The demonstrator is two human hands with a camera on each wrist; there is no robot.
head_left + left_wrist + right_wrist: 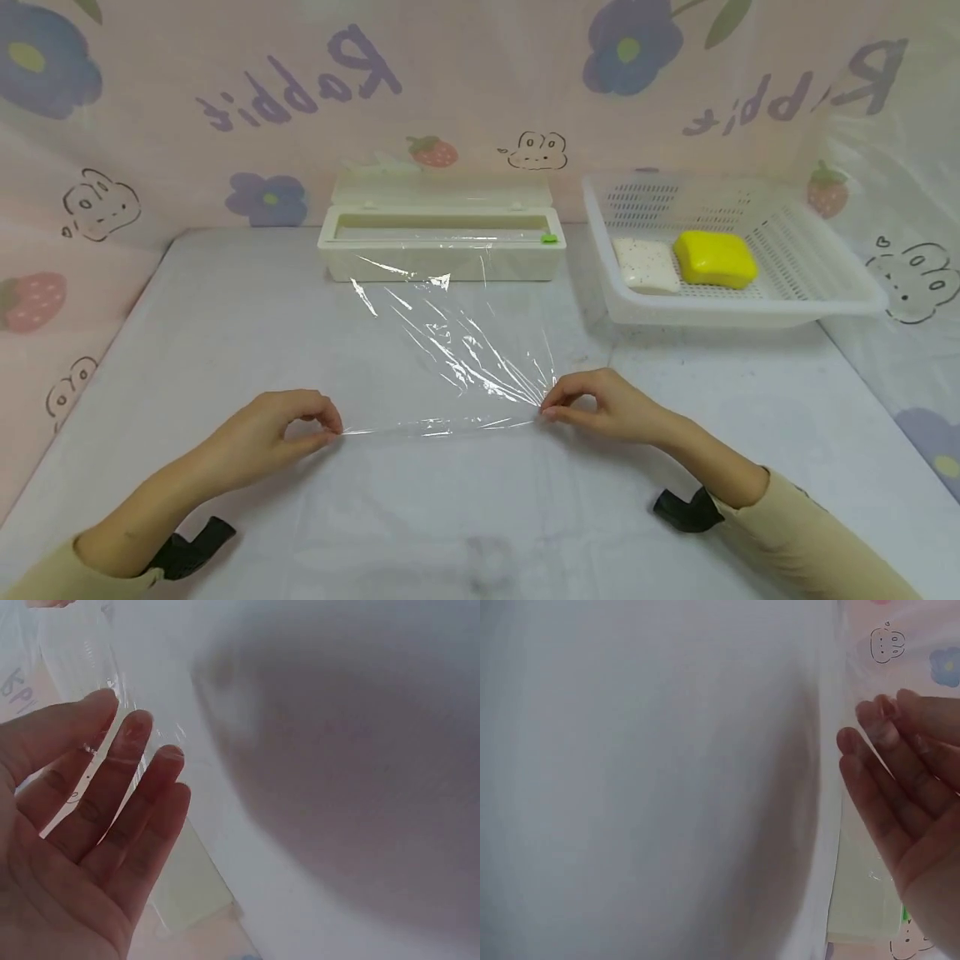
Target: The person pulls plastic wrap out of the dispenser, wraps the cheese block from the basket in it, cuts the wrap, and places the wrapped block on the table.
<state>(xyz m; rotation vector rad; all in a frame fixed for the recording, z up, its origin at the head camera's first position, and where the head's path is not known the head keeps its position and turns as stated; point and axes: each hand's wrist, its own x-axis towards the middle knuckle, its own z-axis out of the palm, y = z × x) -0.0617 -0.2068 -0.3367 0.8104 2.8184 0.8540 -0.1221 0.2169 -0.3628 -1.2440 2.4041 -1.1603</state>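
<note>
A clear sheet of plastic wrap stretches from a pale cling film dispenser box toward the front of the table. My left hand pinches its near left corner between thumb and fingertips. On the other side, my right hand pinches the near right corner, where creases gather and fan back toward the box. The front edge runs nearly straight between both hands. In the left wrist view, film lies across the fingers of the left hand. The right wrist view shows thumb and forefinger of the right hand together.
The dispenser's lid stands raised at the back, and a green slider sits at its right end. A white basket at the back right holds a yellow block and a speckled white block. A printed curtain hangs behind.
</note>
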